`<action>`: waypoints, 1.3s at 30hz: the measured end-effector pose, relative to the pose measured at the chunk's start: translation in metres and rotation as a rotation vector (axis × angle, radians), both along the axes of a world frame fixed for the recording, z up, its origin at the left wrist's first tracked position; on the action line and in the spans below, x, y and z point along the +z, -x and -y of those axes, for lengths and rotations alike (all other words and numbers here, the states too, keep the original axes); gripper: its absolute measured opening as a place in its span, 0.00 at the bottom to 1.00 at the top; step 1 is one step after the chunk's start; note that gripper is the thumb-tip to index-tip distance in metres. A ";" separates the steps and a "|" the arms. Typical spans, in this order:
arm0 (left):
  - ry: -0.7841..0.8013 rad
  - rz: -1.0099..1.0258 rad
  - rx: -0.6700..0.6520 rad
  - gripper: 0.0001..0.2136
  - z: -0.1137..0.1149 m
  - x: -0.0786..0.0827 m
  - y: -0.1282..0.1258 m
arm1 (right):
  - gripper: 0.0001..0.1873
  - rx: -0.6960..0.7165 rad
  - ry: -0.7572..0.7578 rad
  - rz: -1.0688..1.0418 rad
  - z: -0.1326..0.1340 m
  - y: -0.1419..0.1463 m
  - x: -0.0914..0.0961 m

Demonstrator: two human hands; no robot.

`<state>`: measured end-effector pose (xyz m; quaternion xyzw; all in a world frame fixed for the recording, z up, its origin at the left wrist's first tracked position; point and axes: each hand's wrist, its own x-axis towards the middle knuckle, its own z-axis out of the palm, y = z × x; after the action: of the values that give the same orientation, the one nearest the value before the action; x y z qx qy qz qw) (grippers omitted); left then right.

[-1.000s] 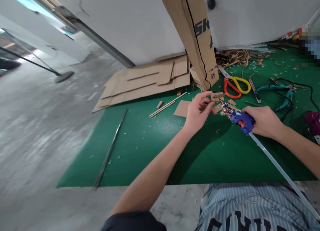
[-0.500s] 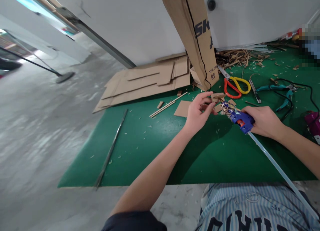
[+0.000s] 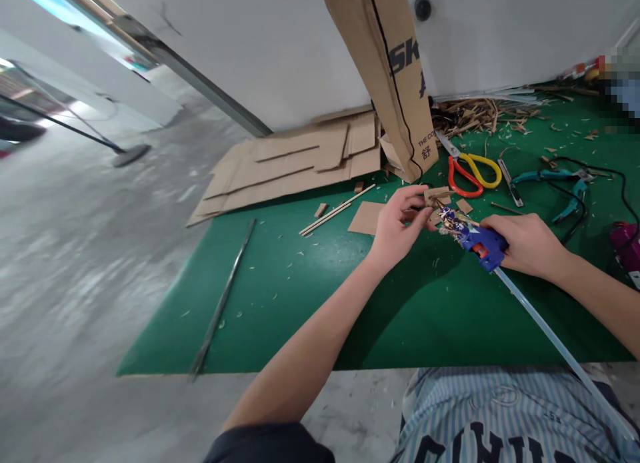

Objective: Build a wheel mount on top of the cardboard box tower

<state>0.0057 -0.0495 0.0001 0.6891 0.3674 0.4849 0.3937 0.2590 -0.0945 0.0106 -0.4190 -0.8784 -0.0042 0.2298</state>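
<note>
My left hand pinches a small brown cardboard piece between thumb and fingers. Wrapped round a blue hot glue gun is my right hand. The gun's nozzle end, crusted with glue and bits, points at the cardboard piece; whether they touch I cannot tell. A long clear glue stick sticks out of the gun's back toward my lap. Under and behind my left hand lies a flat cardboard square, partly covered by it. Small cardboard scraps lie near the nozzle.
Scissors, a utility knife and teal pliers lie to the right on the green table. A tall cardboard box stands at the back beside cardboard sheets. Thin sticks and a dark bundle lie leftward.
The glue gun has shifted slightly left, its nozzle nearer the cardboard piece. My left hand stays almost in place, still holding the piece.
</note>
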 end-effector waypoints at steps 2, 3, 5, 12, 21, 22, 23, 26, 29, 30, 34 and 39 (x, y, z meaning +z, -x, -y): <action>-0.001 -0.011 -0.002 0.15 0.000 -0.001 0.000 | 0.10 0.005 -0.007 0.000 0.000 0.000 0.000; -0.003 -0.014 -0.005 0.15 0.000 -0.001 0.000 | 0.10 0.008 -0.009 0.000 0.000 -0.001 -0.001; -0.010 -0.018 -0.010 0.15 0.000 -0.002 0.000 | 0.10 0.012 -0.010 0.002 0.000 -0.001 -0.001; -0.022 -0.027 -0.012 0.15 -0.001 -0.004 0.000 | 0.09 0.009 0.014 0.015 -0.001 -0.002 -0.002; -0.007 -0.030 -0.010 0.15 0.000 -0.002 0.001 | 0.08 0.003 0.037 0.011 0.000 -0.002 -0.001; -0.008 -0.028 -0.010 0.15 0.000 -0.002 0.001 | 0.08 0.005 0.035 0.008 0.000 -0.002 -0.001; -0.010 -0.024 -0.011 0.15 0.000 -0.002 0.001 | 0.07 0.007 0.031 0.003 0.000 -0.002 -0.001; -0.011 -0.008 -0.013 0.15 0.000 -0.001 0.000 | 0.08 0.009 0.024 -0.008 -0.001 -0.002 -0.001; -0.011 -0.006 -0.015 0.15 0.000 0.000 0.000 | 0.08 0.006 0.034 -0.006 -0.001 -0.002 -0.001; -0.012 -0.006 -0.015 0.15 0.000 0.000 0.000 | 0.09 0.005 0.036 -0.006 -0.001 -0.002 -0.001; -0.020 -0.005 -0.012 0.15 0.000 0.001 0.000 | 0.13 -0.006 0.008 -0.036 0.001 0.000 -0.001; 0.006 0.018 -0.001 0.14 0.000 0.002 0.001 | 0.15 -0.004 -0.003 -0.045 0.001 0.000 -0.001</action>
<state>0.0048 -0.0497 0.0022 0.6837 0.3651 0.4898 0.3992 0.2586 -0.0956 0.0099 -0.4205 -0.8721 0.0037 0.2502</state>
